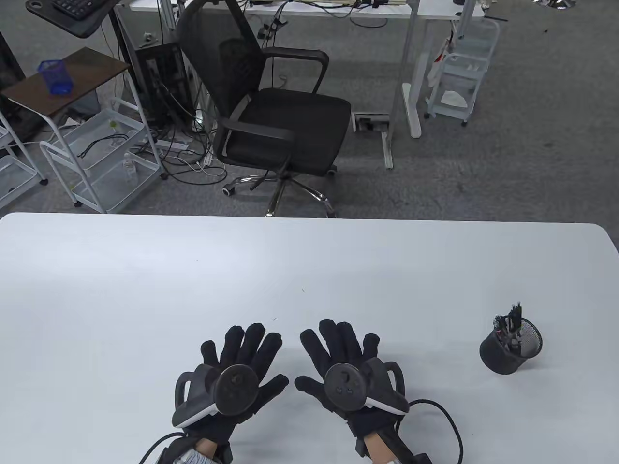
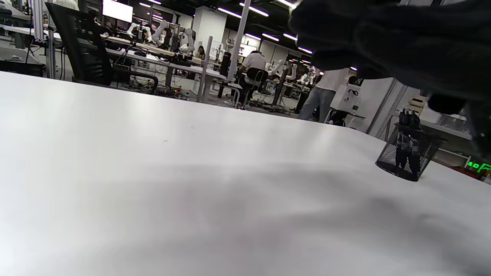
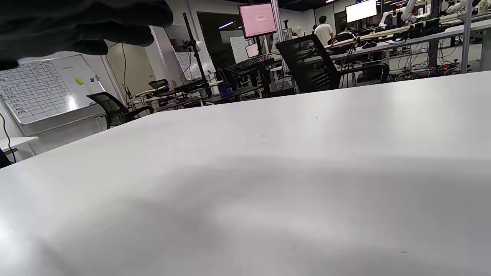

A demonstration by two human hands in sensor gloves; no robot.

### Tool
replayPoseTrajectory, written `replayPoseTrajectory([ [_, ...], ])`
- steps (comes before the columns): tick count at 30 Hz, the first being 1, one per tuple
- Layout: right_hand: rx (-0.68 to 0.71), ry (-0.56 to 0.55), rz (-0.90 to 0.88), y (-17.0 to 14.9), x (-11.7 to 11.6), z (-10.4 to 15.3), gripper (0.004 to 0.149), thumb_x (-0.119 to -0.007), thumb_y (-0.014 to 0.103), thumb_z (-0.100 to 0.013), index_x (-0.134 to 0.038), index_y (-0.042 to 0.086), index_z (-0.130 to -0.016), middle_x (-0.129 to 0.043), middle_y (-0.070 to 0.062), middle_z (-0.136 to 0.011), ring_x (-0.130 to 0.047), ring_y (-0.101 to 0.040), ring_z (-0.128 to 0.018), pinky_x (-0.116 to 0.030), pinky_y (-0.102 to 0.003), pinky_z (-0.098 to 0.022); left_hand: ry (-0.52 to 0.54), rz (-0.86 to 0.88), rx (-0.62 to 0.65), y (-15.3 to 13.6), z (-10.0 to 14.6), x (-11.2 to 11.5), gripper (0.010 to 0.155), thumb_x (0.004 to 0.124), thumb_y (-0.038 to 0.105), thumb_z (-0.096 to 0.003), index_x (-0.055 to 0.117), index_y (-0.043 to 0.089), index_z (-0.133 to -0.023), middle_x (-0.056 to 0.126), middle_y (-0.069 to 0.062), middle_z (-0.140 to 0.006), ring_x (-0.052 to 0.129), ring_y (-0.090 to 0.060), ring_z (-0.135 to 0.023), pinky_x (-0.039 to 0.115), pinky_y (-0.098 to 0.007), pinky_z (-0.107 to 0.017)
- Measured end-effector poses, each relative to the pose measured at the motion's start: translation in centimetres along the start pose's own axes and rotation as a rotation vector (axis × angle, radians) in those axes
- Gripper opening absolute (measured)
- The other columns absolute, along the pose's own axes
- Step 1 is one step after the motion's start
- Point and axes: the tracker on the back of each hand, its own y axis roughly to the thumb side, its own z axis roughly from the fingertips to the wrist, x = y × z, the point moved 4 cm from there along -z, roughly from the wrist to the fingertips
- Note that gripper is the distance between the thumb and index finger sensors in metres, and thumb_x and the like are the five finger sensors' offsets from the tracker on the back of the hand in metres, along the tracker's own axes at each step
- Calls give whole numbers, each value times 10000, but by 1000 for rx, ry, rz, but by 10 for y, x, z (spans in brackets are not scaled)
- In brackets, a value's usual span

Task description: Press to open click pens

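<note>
1. The left hand (image 1: 237, 367) was found flat over the white table (image 1: 145, 290), fingers spread and extended, nothing held. It was placed at about 6 o'clock on the tabletop in the table view, just left of centre.

2. The right hand (image 1: 346, 365) was found in the same condition: spread wide, palm down, gripping nothing. It was set just beside the left hand, the two thumbs pointed toward each other with a gap between them.

3. The click pens (image 1: 510, 321) were observed standing bunched in a black mesh pen cup (image 1: 510, 350), their tops projecting above the rim. The cup was located toward 4 o'clock on the table, well apart from both hands and nearer the right one. In the left wrist view the same cup (image 2: 408, 155) was confirmed upright near the far right.

4. Whether any pen's tip was already extended could not be determined; the pens were too small in every view.

5. The symmetrical, empty posture of the hands was judged to be a neutral starting position, with no step of the task yet done.

6. The cup's placement on the right was judged to favour a reach by the right hand, the left being kept free to steady the cup or take a pen for pressing.

7. An office chair (image 1: 271, 111) was noted beyond the table's far edge, at 12 o'clock.
</note>
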Motion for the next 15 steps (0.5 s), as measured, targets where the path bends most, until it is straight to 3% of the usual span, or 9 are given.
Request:
replayPoseTrajectory([
  [15, -21, -14, -1, -3, 2, 0, 781, -521, 577, -642, -205, 190, -1241, -111, -286, -1279, -158, -602, -1118, -116, -851, -655, -2, 11, -1, -1, 0, 0, 711, 511, 631, -701, 241, 293, -1266, 218, -177, -1339, 234, -564, -1190, 190, -824, -724],
])
